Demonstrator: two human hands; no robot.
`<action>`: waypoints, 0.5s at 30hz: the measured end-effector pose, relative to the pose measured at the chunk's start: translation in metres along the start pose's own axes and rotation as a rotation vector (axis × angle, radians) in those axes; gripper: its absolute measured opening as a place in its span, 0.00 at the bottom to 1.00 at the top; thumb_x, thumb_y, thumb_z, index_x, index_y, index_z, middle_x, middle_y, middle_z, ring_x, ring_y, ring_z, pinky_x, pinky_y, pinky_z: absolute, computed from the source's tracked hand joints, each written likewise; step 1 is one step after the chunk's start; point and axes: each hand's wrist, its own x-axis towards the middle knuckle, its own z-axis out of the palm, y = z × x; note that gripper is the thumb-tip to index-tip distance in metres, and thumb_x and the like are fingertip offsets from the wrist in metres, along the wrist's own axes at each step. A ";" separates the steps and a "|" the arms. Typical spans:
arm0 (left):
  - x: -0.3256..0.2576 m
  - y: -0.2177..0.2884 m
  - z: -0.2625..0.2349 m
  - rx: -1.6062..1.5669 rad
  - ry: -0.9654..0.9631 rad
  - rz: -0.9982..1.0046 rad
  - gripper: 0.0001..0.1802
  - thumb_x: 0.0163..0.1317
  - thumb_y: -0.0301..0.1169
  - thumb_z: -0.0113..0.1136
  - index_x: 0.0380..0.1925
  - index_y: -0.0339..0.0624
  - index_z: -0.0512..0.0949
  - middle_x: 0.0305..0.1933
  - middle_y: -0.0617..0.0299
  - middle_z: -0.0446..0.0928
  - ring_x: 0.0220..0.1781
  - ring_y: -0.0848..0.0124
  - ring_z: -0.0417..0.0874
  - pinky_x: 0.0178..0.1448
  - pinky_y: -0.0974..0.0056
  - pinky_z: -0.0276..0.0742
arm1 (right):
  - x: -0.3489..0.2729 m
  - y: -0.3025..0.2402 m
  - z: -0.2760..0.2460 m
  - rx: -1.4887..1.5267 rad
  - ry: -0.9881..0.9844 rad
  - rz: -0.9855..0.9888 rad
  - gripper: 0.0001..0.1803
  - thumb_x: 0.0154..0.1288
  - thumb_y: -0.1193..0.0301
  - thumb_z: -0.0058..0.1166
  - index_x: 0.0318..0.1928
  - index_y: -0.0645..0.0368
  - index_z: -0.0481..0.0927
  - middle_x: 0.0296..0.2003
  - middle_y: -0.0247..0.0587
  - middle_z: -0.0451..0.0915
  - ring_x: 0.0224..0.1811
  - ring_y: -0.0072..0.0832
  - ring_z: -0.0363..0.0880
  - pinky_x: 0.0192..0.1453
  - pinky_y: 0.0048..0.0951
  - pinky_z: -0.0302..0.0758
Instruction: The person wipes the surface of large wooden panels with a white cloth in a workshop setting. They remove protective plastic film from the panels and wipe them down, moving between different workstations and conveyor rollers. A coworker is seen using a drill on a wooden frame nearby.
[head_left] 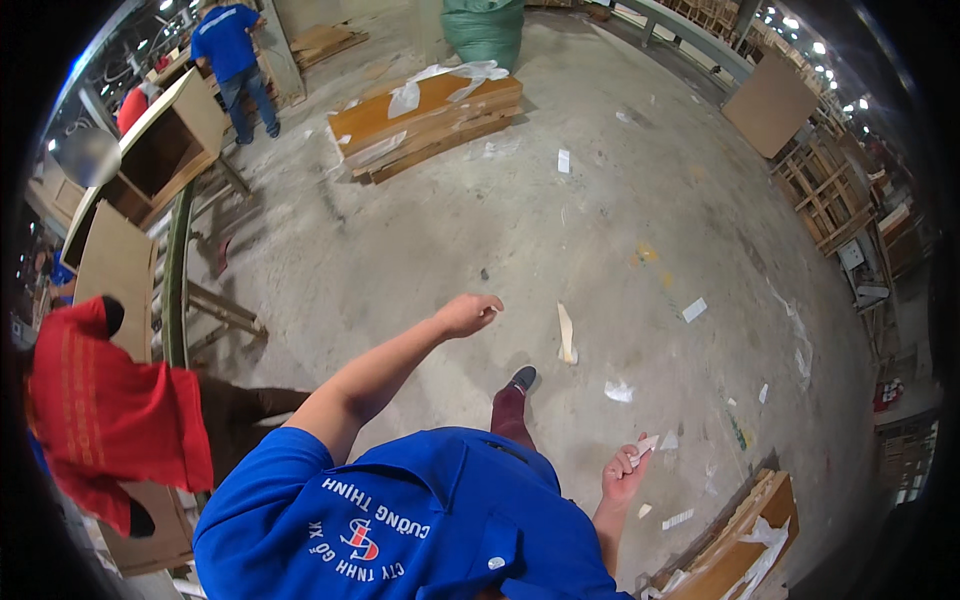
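My left hand is held out in front of me over the floor, its fingers curled together. Whatever may be between them is too small to make out. Lower and to the right, my right hand is closed around a small whitish scrap, which sticks out past the thumb and fingers. Neither hand touches any furniture. One shoe of mine shows on the concrete between the two hands.
Wooden panels with white wrapping lie stacked ahead, before a green sack. More panels stand at the lower right. Scraps litter the floor. Leftward, a red-shirted person stands by a roller conveyor carrying cabinets.
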 end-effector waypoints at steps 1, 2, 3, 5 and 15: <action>0.030 0.002 -0.005 -0.014 -0.008 0.041 0.12 0.60 0.33 0.51 0.44 0.48 0.75 0.34 0.53 0.80 0.38 0.56 0.80 0.42 0.58 0.75 | 0.027 -0.006 0.003 -0.044 -0.014 -0.021 0.23 0.69 0.51 0.41 0.61 0.41 0.68 0.30 0.29 0.70 0.16 0.13 0.55 0.16 0.17 0.50; 0.053 -0.006 -0.009 -0.013 -0.079 0.017 0.13 0.60 0.33 0.50 0.45 0.48 0.75 0.37 0.52 0.80 0.40 0.55 0.80 0.44 0.57 0.75 | 0.057 -0.011 0.009 -0.084 -0.023 -0.030 0.24 0.69 0.50 0.41 0.61 0.41 0.68 0.28 0.27 0.69 0.16 0.13 0.54 0.15 0.17 0.49; 0.064 -0.025 -0.013 0.000 -0.100 -0.037 0.14 0.60 0.34 0.50 0.46 0.47 0.75 0.38 0.51 0.79 0.41 0.54 0.80 0.45 0.56 0.74 | 0.094 -0.008 0.023 -0.088 0.012 -0.021 0.25 0.68 0.48 0.40 0.61 0.42 0.68 0.25 0.27 0.66 0.15 0.13 0.52 0.15 0.17 0.48; 0.056 -0.077 -0.017 0.039 -0.145 -0.217 0.16 0.59 0.35 0.50 0.47 0.44 0.74 0.42 0.48 0.78 0.45 0.51 0.78 0.49 0.54 0.74 | 0.173 0.008 0.061 -0.093 0.102 0.016 0.28 0.67 0.44 0.38 0.60 0.42 0.68 0.20 0.26 0.61 0.13 0.14 0.49 0.14 0.17 0.47; -0.022 -0.197 -0.079 -0.320 0.185 -1.370 0.10 0.49 0.31 0.51 0.27 0.39 0.79 0.34 0.50 0.80 0.34 0.57 0.82 0.38 0.57 0.78 | 0.568 0.093 0.280 -0.414 -0.077 0.325 0.33 0.64 0.40 0.38 0.61 0.47 0.67 0.14 0.24 0.52 0.10 0.14 0.42 0.12 0.19 0.40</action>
